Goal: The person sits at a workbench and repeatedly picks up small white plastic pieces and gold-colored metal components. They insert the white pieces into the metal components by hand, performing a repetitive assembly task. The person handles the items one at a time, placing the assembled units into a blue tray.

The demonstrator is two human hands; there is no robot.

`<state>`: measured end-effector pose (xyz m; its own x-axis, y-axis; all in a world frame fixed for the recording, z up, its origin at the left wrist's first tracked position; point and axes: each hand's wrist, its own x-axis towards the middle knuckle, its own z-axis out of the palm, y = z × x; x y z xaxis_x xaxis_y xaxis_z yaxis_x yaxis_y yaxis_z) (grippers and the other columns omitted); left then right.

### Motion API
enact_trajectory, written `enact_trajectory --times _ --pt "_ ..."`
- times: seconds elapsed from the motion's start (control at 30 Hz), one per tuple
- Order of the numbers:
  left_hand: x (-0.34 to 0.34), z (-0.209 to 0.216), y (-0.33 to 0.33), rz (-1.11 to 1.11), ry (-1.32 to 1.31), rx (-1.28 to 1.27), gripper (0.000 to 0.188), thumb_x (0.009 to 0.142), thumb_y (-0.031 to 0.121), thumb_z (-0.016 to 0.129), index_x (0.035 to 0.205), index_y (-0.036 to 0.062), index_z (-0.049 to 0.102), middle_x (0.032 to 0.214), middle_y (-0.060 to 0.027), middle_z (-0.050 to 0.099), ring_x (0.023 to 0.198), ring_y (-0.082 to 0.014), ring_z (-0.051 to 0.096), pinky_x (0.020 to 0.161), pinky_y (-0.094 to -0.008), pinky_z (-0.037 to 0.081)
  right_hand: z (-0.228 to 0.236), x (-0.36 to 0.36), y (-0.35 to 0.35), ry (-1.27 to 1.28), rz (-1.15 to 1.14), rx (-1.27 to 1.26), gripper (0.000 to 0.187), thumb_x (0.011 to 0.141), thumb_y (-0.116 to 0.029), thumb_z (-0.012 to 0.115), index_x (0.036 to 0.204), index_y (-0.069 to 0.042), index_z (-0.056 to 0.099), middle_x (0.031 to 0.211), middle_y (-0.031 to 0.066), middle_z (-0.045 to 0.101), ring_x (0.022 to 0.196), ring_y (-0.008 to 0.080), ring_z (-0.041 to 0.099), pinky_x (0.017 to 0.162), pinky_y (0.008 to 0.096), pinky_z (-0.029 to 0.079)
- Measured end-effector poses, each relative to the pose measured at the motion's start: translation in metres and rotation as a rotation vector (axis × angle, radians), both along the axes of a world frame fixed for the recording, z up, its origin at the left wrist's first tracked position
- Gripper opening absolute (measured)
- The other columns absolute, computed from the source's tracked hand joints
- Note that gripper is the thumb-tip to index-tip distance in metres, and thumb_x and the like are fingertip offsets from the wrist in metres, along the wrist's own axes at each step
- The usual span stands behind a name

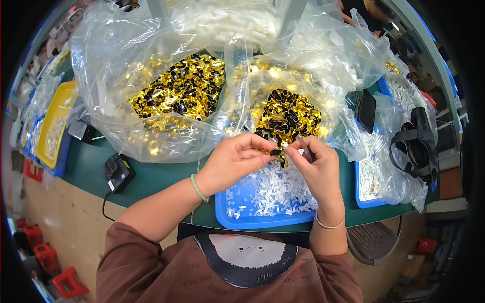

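My left hand (pixel 235 160) pinches a small black-and-gold part (pixel 276 152) between thumb and fingers. From the other side, the fingertips of my right hand (pixel 319 164) come close to that part, closed round a thin greyish strip (pixel 305 148) whose kind I cannot make out. Just beyond my hands lies a pile of similar gold parts with black oval openings (pixel 289 113) in an open clear plastic bag. Below my hands is a blue tray (pixel 268 221) with many small white and translucent pieces (pixel 275 194).
Another clear bag of gold-and-black parts (pixel 187 86) stands at left. A black charger-like box (pixel 118 172) with a cable sits near the table edge. Yellow (pixel 55 123) and blue trays flank me. At right are a phone (pixel 366 110), a black bag (pixel 417 146) and a chair (pixel 373 242).
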<state>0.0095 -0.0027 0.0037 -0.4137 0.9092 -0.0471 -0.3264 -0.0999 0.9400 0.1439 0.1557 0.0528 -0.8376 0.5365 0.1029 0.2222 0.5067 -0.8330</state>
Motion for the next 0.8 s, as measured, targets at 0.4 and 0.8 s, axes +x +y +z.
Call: enact_trajectory --times 0.4,0.8 --pt "0.003 0.004 0.003 -0.005 -0.102 -0.032 0.028 0.092 0.003 0.063 0.118 -0.0029 0.058 0.116 -0.0074 0.064 0.108 -0.0146 0.063 0.093 -0.0259 0.051 -0.013 -0.003 -0.006 0.101 -0.019 0.092 0.007 0.084 -0.003 0.069 0.088 0.0 0.063 0.079 0.0053 0.061 0.059 0.0105 0.049 0.054 0.0249 0.039" --pt "0.003 0.007 0.004 -0.025 -0.111 -0.038 0.032 0.094 0.003 0.058 0.125 -0.0025 0.059 0.126 -0.0098 0.062 0.111 -0.0153 0.061 0.097 -0.0275 0.049 -0.009 -0.001 0.0 0.175 0.124 -0.181 0.008 0.087 -0.004 0.066 0.088 0.002 0.061 0.079 0.0045 0.054 0.068 0.0129 0.048 0.062 0.0254 0.039"
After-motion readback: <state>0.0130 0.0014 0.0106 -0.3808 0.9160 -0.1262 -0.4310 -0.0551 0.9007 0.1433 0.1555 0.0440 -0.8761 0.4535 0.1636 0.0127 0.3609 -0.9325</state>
